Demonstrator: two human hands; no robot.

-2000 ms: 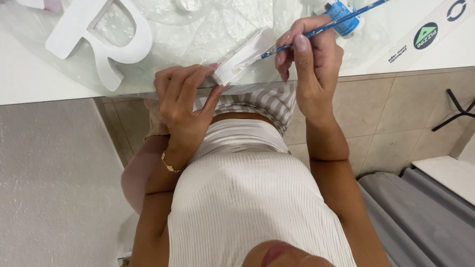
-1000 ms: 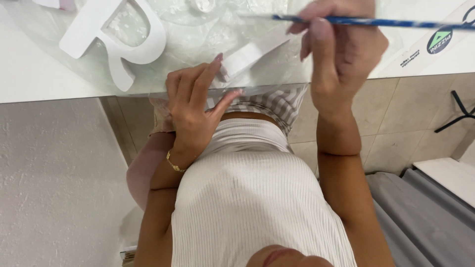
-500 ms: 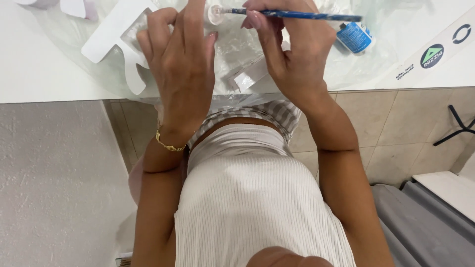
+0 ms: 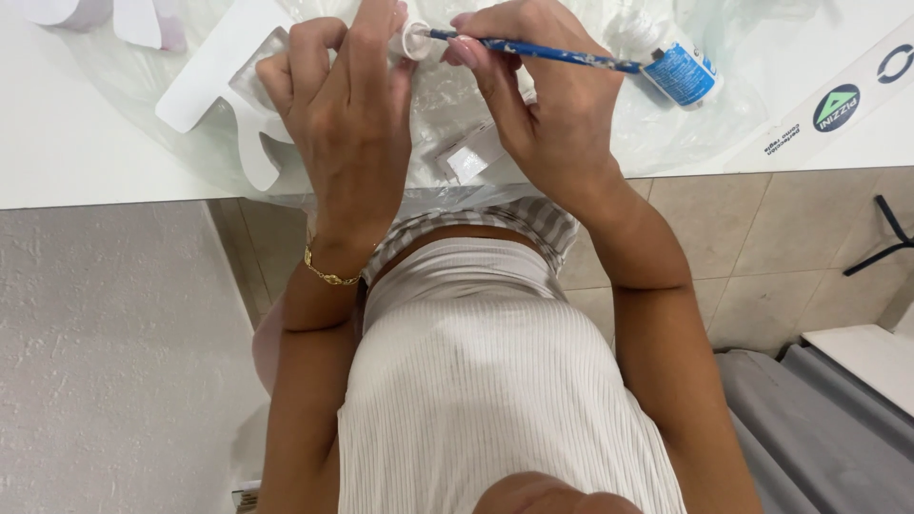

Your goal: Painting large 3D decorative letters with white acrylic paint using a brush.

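Note:
My left hand (image 4: 347, 105) grips a small round white pot (image 4: 416, 40) over the table, its fingers curled around the pot's side. My right hand (image 4: 547, 109) holds a thin blue paintbrush (image 4: 543, 52) by the shaft, and the brush tip reaches into the pot's mouth. Between the two hands, near the table edge, lies a small white flat piece (image 4: 471, 157) on clear plastic sheeting. A large white cut-out letter (image 4: 214, 81) lies left of my left hand, partly hidden by it.
A white bottle with a blue label (image 4: 671, 62) lies on its side right of the brush. The white table (image 4: 67, 143) ends at a front edge just below my hands. More white letter shapes (image 4: 105, 14) sit at the top left. Tiled floor lies below.
Both hands have risen from the table edge toward the back of the table. My left hand let go of the small white piece and took up the pot; the brush tip moved into it.

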